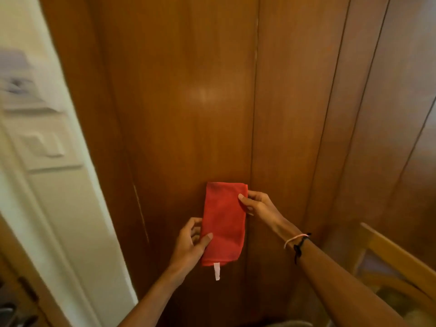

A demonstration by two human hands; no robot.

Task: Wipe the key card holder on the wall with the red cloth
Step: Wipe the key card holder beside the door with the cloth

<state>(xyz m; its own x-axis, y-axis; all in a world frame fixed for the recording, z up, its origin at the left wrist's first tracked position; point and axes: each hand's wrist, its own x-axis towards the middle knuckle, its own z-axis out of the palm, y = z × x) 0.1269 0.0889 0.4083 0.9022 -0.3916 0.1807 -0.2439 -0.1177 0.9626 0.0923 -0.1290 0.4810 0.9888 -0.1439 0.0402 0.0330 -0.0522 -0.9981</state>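
Observation:
A folded red cloth (223,223) with a white label at its lower end hangs upright in front of a wooden panel. My left hand (191,241) pinches its lower left edge. My right hand (256,205) pinches its upper right edge. On the white wall at the far left sits the key card holder (16,83), blurred, with a card in its top. Both hands are well to the right of it and lower down.
A white light switch (43,143) sits below the holder on the same wall strip. Brown wooden panels (184,90) fill the middle and right. A wooden chair (396,258) stands at the lower right. A door edge with dark hardware (26,289) shows at the lower left.

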